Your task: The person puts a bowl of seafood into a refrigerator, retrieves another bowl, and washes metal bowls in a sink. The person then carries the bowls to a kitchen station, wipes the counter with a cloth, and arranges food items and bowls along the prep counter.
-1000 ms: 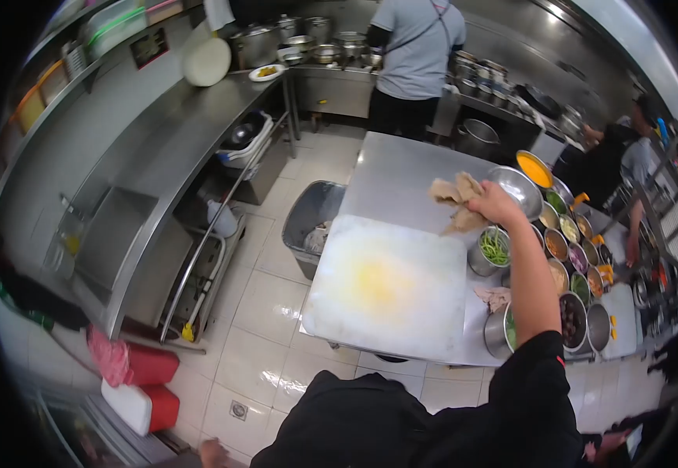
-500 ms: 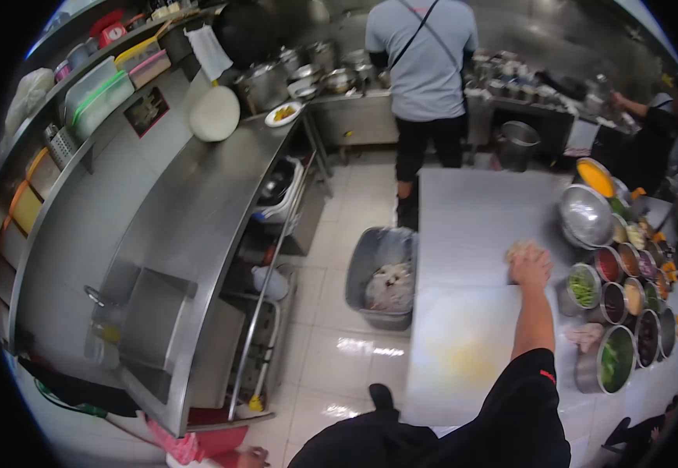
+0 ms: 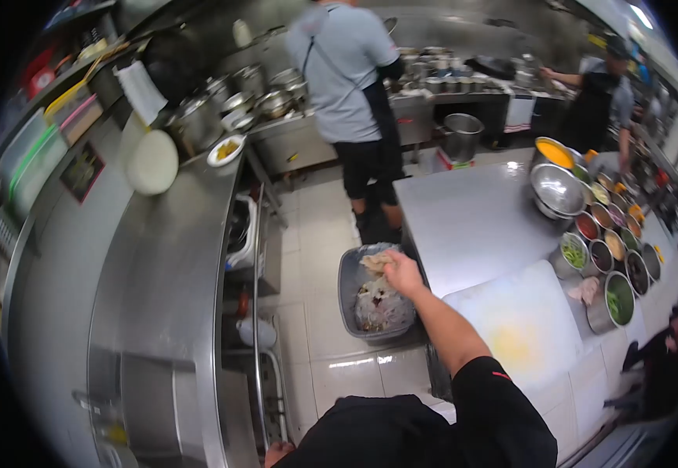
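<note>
My right hand (image 3: 403,274) is over the grey plastic bin (image 3: 344,292), its fingers closed on a crumpled beige wad (image 3: 376,264); whether that is cloth, paper or food I cannot tell. A clear liner and mixed scraps (image 3: 382,306) lie in the bin below it. At the bottom edge, part of my left hand (image 3: 279,451) shows beside my black clothing, its fingers mostly hidden. A white cutting board (image 3: 541,312) with a yellowish stain lies on the steel table (image 3: 463,226), right of my forearm.
Metal tubs of chopped food (image 3: 574,253) and steel bowls (image 3: 557,189) line the table's right side. A co-worker (image 3: 343,74) stands beyond the bin, another person (image 3: 600,97) at the far right. A steel counter (image 3: 175,257) with a sink runs along the left.
My right hand has moved left from the steel tabletop to above the bin, carrying the beige wad. The view has turned rightward. The co-worker beyond the bin has turned.
</note>
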The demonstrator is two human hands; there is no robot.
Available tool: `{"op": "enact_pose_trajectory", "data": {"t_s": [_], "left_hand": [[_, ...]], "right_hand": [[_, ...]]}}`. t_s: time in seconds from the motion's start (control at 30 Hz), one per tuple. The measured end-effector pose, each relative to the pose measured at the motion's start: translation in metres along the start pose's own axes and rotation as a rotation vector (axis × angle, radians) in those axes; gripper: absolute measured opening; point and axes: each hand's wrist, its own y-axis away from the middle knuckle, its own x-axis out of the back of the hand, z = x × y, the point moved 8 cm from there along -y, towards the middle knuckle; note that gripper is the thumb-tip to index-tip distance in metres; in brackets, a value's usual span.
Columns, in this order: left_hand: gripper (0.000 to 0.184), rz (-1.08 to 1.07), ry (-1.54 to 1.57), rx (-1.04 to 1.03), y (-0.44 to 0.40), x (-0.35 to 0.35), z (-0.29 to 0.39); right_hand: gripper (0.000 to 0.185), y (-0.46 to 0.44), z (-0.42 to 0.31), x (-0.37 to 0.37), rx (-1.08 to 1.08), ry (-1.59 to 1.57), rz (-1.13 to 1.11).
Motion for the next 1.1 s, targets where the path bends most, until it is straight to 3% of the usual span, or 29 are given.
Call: {"op": "enact_pose_trajectory", "data": {"t_s": [0.07, 0.2, 0.23, 0.33, 0.43, 0.53, 0.63, 0.8, 1.1], "left_hand": [[0.025, -0.056, 0.050, -0.118, -0.044, 0.002, 0.040], [0.024, -0.238, 0.127, -0.162, -0.102, -0.001, 0.096], [0.023, -0.235, -0.214, -0.226, -0.104, 0.003, 0.112], [0.024, -0.278, -0.674, -0.354, -0.184, 0.007, 0.064], [0.024, -0.394, -0.670, -0.287, -0.202, -0.033, 0.101], [0.025, -0.439, -0.578, -0.229, -0.197, -0.087, 0.168], [0.025, -0.455, -0.523, -0.222, -0.193, -0.138, 0.225], [0.026, -0.458, -0.520, -0.237, -0.191, -0.210, 0.305], [0.027, -0.399, -0.604, -0.192, -0.200, -0.276, 0.382]], "right_hand": [[0.042, -0.003, -0.015, -0.001, -0.025, 0.017, 0.102], [0.041, 0.000, -0.035, 0.060, 0.005, 0.111, 0.269], [0.041, 0.001, -0.022, 0.083, -0.052, 0.198, 0.389], [0.043, 0.016, -0.003, 0.158, -0.240, 0.350, 0.653], [0.050, 0.027, 0.025, 0.181, -0.401, 0.788, 0.548], [0.062, 0.027, 0.124, 0.174, -0.630, 0.741, 0.198], [0.071, 0.007, 0.140, 0.194, -0.615, 0.810, 0.305], [0.072, -0.058, 0.192, 0.252, -0.660, 0.868, 0.565], [0.067, -0.193, 0.249, 0.326, -0.639, 0.940, 0.805]]}}
